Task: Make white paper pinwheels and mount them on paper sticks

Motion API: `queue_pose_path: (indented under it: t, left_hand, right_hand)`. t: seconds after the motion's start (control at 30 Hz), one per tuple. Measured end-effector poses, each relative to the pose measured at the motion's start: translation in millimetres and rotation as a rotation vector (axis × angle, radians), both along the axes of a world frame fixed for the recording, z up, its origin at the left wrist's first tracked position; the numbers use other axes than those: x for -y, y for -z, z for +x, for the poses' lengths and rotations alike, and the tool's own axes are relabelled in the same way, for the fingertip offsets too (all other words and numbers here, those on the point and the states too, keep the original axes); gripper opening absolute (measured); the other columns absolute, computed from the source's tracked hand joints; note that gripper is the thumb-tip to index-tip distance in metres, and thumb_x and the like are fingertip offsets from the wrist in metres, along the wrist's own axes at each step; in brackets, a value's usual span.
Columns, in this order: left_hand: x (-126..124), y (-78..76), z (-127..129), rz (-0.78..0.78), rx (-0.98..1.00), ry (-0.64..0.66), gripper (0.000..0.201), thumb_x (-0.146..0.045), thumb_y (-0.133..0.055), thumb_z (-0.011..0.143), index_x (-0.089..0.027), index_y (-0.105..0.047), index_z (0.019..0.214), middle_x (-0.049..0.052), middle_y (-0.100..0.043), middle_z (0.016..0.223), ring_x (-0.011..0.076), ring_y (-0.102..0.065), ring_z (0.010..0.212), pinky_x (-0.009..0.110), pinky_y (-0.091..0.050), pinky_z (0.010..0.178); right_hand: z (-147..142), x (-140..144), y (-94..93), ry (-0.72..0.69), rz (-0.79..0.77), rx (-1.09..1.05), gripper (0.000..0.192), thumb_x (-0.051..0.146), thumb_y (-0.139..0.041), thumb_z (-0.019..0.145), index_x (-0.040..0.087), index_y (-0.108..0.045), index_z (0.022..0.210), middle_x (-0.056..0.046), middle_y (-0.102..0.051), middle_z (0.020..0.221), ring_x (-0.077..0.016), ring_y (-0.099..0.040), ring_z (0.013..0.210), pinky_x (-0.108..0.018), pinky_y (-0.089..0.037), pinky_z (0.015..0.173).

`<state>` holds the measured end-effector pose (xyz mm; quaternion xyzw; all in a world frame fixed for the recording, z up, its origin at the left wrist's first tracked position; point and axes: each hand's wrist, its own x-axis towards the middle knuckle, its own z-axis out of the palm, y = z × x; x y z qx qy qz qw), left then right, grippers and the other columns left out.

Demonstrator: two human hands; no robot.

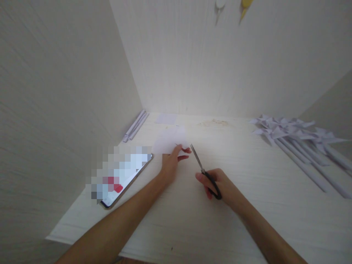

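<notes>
My right hand is closed around the black handles of a pair of scissors. The blades point up and away from me and look nearly together. Just left of them, my left hand lies at the lower right corner of a white sheet of paper. Its fingers are apart, and some seem to touch the paper; I see nothing gripped between them. Behind that sheet lies a smaller white paper piece.
A phone with a lit, partly blurred screen lies left of my left arm. Rolled paper sticks rest by the left wall. Several paper pinwheels on sticks lie at the right. Two hooks hang on the back wall.
</notes>
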<state>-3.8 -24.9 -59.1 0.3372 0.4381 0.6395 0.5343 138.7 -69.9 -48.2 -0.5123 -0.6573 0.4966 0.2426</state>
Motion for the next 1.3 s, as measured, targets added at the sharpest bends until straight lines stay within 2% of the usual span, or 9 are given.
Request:
queue_pose_path:
  t: [0.13,0.47,0.97,1.3]
  left_hand:
    - [-0.9,-1.1,0.1,-0.024,0.035,-0.030,0.015,-0.028,-0.055,0.065,-0.013,-0.056,0.066,0.001,-0.059,0.063,0.0114,-0.057,0.061,0.020,-0.046,0.051]
    - [-1.9,4.3,0.2,0.007,-0.003,0.004,0.014,-0.027,-0.054,0.067,-0.013,-0.054,0.067,0.000,-0.057,0.063,0.0098,-0.055,0.058,0.018,-0.045,0.047]
    - [-1.3,4.5,-0.1,0.025,-0.019,-0.002,0.015,-0.027,-0.055,0.066,-0.013,-0.055,0.067,0.001,-0.057,0.064,0.0098,-0.055,0.057,0.018,-0.043,0.046]
    - [-1.4,4.2,-0.1,0.029,-0.013,0.007,0.013,-0.027,-0.055,0.066,-0.014,-0.055,0.064,0.000,-0.057,0.061,0.0096,-0.054,0.056,0.018,-0.042,0.045]
  right_hand:
    - [-1.1,-0.5,1.8,-0.015,-0.039,0.088,0.056,0.058,-0.045,0.069,0.017,-0.042,0.031,0.001,-0.038,0.029,-0.0074,-0.034,0.030,-0.023,-0.026,0.038]
    - [-2.0,-2.6,2.4,-0.039,-0.055,0.196,0.059,0.065,-0.040,0.068,0.015,-0.045,0.035,-0.001,-0.043,0.033,-0.0068,-0.036,0.032,-0.022,-0.028,0.039]
    - [-3.7,-0.9,-1.7,-0.019,-0.064,0.224,0.057,0.062,-0.042,0.069,0.016,-0.043,0.035,0.000,-0.042,0.033,-0.0072,-0.037,0.032,-0.022,-0.031,0.040]
    - [-2.5,-2.4,1.9,-0.030,-0.069,0.220,0.056,0.061,-0.042,0.069,0.016,-0.044,0.037,-0.001,-0.043,0.034,-0.0071,-0.037,0.032,-0.022,-0.030,0.039]
